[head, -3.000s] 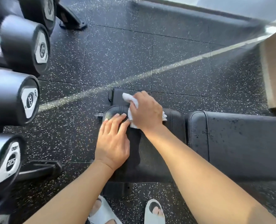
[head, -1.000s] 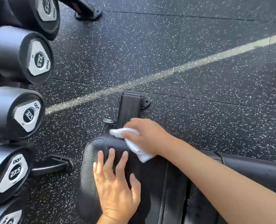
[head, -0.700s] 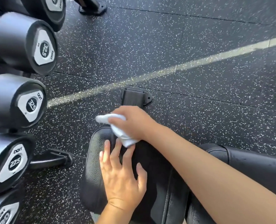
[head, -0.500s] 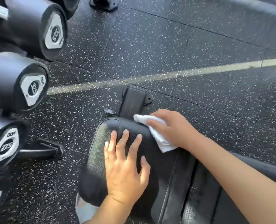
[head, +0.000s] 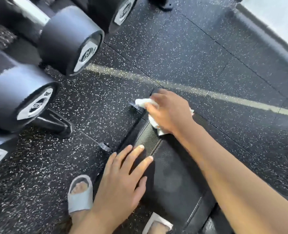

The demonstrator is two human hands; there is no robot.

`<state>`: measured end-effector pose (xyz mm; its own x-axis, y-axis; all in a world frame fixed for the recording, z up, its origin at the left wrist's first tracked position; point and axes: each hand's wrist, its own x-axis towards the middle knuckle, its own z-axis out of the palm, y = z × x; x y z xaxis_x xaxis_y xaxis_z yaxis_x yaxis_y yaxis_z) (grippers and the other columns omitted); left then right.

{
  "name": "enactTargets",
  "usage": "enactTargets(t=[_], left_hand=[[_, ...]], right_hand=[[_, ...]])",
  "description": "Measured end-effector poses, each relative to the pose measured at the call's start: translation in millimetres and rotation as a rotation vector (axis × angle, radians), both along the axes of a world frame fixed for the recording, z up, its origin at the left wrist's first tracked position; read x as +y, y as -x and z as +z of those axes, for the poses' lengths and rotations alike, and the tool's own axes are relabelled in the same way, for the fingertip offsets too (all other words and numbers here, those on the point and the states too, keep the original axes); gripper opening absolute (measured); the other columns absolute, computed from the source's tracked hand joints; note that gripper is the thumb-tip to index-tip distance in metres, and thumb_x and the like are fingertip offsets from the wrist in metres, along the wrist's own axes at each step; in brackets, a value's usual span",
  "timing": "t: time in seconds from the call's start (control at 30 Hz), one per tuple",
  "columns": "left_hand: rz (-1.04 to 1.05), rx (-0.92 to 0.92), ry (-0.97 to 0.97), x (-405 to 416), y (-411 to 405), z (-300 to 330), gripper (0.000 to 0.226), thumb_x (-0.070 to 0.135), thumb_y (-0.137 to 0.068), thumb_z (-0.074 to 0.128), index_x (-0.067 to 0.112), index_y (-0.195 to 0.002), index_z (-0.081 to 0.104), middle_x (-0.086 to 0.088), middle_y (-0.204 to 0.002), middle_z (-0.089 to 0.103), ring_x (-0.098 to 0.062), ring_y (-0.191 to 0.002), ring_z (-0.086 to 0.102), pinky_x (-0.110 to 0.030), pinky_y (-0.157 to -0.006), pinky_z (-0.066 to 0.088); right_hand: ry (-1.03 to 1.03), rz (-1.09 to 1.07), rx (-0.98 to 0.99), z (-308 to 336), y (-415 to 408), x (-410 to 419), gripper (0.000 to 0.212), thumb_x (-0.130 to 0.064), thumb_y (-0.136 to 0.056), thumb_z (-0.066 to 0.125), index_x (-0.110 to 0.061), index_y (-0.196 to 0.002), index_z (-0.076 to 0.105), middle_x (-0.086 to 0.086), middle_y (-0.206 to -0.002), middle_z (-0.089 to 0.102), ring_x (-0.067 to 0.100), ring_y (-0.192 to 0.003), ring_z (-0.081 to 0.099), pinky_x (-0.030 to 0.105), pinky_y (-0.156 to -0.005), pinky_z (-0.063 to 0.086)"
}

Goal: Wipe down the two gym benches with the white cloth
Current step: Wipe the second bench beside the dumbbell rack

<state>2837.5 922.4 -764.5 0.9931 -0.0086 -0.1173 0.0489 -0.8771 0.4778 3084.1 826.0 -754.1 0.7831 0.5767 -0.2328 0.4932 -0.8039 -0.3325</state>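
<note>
A black padded gym bench runs from the centre toward the lower right. My right hand grips the crumpled white cloth at the bench's far end, over its edge and the black frame foot. The cloth sticks out left of my fingers and below my palm. My left hand lies flat on the pad's near left edge, fingers spread and straight. Only one bench is in view.
Large black dumbbells on a rack fill the left side, with a rack foot on the speckled rubber floor. A pale line crosses the floor. My feet in grey slides stand by the bench. A wall base runs at the upper right.
The view has swung and tilted. My right hand with the cloth has moved outward past the bench's end toward the frame foot. My left hand still presses the pad.
</note>
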Motion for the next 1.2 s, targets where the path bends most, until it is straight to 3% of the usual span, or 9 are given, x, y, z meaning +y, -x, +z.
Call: enactTargets(t=[0.13, 0.3, 0.47, 0.57, 0.67, 0.87, 1.0, 1.1, 1.2], left_hand=[[0.064, 0.014, 0.088, 20.1, 15.8, 0.8, 0.053, 0.044, -0.095, 0.057, 0.031, -0.146, 0.056, 0.006, -0.161, 0.044, -0.024, -0.138, 0.05, -0.043, -0.113, 0.045], [0.082, 0.055, 0.16, 29.5, 31.9, -0.4, 0.054, 0.048, -0.096, 0.057, 0.033, -0.147, 0.057, 0.009, -0.161, 0.044, -0.02, -0.135, 0.052, -0.04, -0.109, 0.05], [0.099, 0.026, 0.226, 30.1, 38.6, -2.3, 0.054, 0.043, -0.094, 0.063, 0.031, -0.147, 0.058, 0.008, -0.159, 0.046, -0.02, -0.13, 0.056, -0.039, -0.105, 0.052], [0.103, 0.001, 0.226, 31.9, 38.2, -2.9, 0.052, 0.043, -0.094, 0.062, 0.031, -0.145, 0.059, 0.009, -0.157, 0.049, -0.018, -0.128, 0.056, -0.034, -0.101, 0.053], [0.117, -0.017, 0.229, 32.4, 42.5, -4.8, 0.048, 0.043, -0.095, 0.06, 0.032, -0.142, 0.061, 0.008, -0.154, 0.051, -0.018, -0.125, 0.056, -0.033, -0.1, 0.052], [0.096, -0.022, 0.207, 34.7, 60.8, -9.7, 0.045, 0.04, -0.096, 0.058, 0.031, -0.14, 0.058, 0.002, -0.147, 0.054, -0.021, -0.12, 0.06, -0.039, -0.097, 0.055], [0.068, -0.022, 0.201, 34.1, 69.4, -8.0, 0.047, 0.041, -0.097, 0.056, 0.03, -0.142, 0.058, 0.002, -0.153, 0.05, -0.018, -0.122, 0.057, -0.038, -0.101, 0.054], [0.063, -0.024, 0.227, 36.8, 67.2, -6.2, 0.048, 0.037, -0.095, 0.062, 0.029, -0.142, 0.058, 0.002, -0.154, 0.05, -0.018, -0.123, 0.058, -0.038, -0.101, 0.055], [0.057, -0.031, 0.251, 42.2, 68.9, -7.8, 0.049, 0.035, -0.093, 0.068, 0.029, -0.141, 0.06, 0.003, -0.153, 0.051, -0.019, -0.122, 0.059, -0.037, -0.102, 0.053]], right_hand=[[0.194, 0.301, -0.143, 20.5, 25.4, 27.3, 0.025, -0.043, -0.095, 0.052, -0.021, -0.086, 0.06, -0.001, -0.086, 0.059, 0.028, -0.089, 0.059, 0.039, -0.066, 0.039], [0.068, 0.551, -0.032, 36.4, 78.0, 6.1, 0.028, -0.043, -0.097, 0.056, -0.017, -0.094, 0.064, 0.002, -0.089, 0.055, 0.025, -0.08, 0.051, 0.04, -0.064, 0.039], [0.224, 0.31, -0.103, 33.8, 4.9, 2.8, 0.048, -0.057, -0.102, 0.049, -0.019, -0.087, 0.073, -0.003, -0.088, 0.06, 0.022, -0.086, 0.059, 0.031, -0.058, 0.044], [0.283, 0.098, 0.034, 19.7, -10.6, 20.7, 0.04, -0.044, -0.099, 0.057, -0.016, -0.075, 0.074, -0.006, -0.078, 0.066, 0.02, -0.083, 0.064, 0.024, -0.055, 0.043], [0.435, 0.324, -0.044, 19.6, 14.8, 44.7, 0.04, -0.05, -0.098, 0.057, -0.019, -0.076, 0.069, -0.009, -0.078, 0.058, 0.019, -0.086, 0.058, 0.033, -0.061, 0.046], [0.362, 0.785, 0.093, 13.7, 92.7, 75.1, 0.042, -0.046, -0.102, 0.045, -0.02, -0.081, 0.071, -0.003, -0.088, 0.058, 0.025, -0.091, 0.06, 0.036, -0.068, 0.048], [0.472, 0.556, 0.045, 19.1, 30.8, 63.2, 0.05, -0.059, -0.102, 0.044, -0.019, -0.079, 0.065, -0.008, -0.085, 0.056, 0.016, -0.08, 0.059, 0.03, -0.061, 0.05], [0.629, 0.31, 0.027, 18.4, 5.2, 63.1, 0.043, -0.057, -0.102, 0.053, -0.019, -0.089, 0.068, -0.001, -0.089, 0.069, 0.018, -0.078, 0.066, 0.038, -0.07, 0.061], [0.592, 0.489, -0.023, 18.2, 43.0, 73.5, 0.05, -0.06, -0.103, 0.044, -0.02, -0.085, 0.068, -0.002, -0.088, 0.062, 0.02, -0.081, 0.063, 0.037, -0.073, 0.059]])
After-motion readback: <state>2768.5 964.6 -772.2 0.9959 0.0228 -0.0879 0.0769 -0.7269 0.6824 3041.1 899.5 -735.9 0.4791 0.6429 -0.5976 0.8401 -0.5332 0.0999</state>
